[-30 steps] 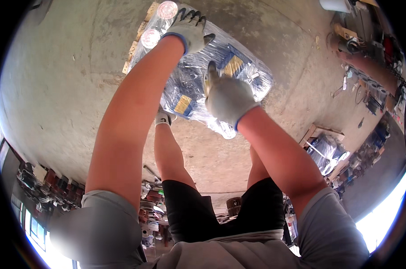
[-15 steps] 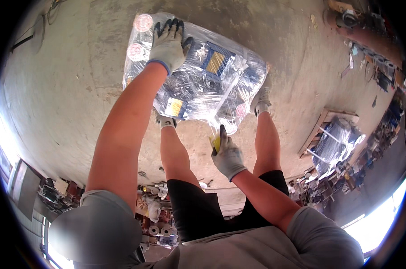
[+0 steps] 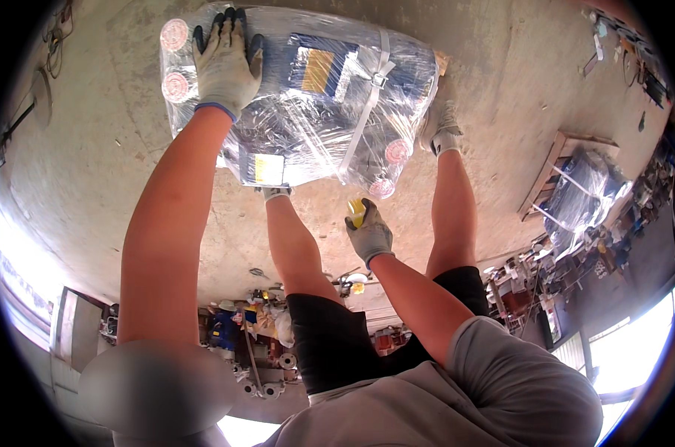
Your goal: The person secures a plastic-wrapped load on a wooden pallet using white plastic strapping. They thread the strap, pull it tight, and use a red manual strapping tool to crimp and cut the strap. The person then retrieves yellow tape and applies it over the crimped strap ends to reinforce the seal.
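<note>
Plastic film covers the whole bundle (image 3: 307, 104) I am working over: a blue block of goods wrapped in clear stretch wrap and bound by a pale strap (image 3: 367, 97), sitting on the concrete floor (image 3: 91, 171) just ahead of my feet. My left hand (image 3: 222, 63), in a grey glove with dark fingertips, lies flat on the near top corner with its fingers spread wide, pressing rather than gripping; I judge it is there to steady the load and keep the film taut. My right hand (image 3: 367, 231) hangs lower, clear of the bundle, with its fingers closed around a small yellow tool (image 3: 357, 211) whose end points up toward the wrap. What kind of tool it is, I cannot tell. My right shoe (image 3: 440, 119) rests against the bundle's far side, probably as a brace. Off to the right, well apart, another wrapped load (image 3: 583, 194) sits on a wooden pallet (image 3: 549, 167).
</note>
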### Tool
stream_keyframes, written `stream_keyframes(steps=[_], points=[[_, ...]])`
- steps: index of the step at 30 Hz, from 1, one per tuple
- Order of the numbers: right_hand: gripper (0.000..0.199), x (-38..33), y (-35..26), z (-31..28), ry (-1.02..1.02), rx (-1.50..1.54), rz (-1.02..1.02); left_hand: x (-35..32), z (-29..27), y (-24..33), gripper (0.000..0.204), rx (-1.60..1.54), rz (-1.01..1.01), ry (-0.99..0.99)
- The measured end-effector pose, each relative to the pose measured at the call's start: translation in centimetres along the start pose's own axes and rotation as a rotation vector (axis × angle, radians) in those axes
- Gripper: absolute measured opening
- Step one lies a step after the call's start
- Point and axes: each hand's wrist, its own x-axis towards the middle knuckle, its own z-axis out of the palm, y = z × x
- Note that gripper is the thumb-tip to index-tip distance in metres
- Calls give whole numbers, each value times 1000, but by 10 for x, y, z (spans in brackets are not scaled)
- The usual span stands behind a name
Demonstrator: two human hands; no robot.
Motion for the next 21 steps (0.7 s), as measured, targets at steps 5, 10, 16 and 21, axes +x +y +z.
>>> stream_keyframes(steps=[5, 10, 16, 21], points=[[78, 34, 19, 13, -82, 52, 259, -1, 4, 0, 70, 91, 14, 33], [47, 114, 77, 36, -29, 60, 142, -2, 16, -15, 71, 19, 59, 46], [39, 135, 86, 27, 186, -53, 61, -161, -96, 116, 71, -1288, -48, 130], [68, 142, 86, 29, 195, -15, 11, -265, -80, 238, 68, -1252, -313, -430]])
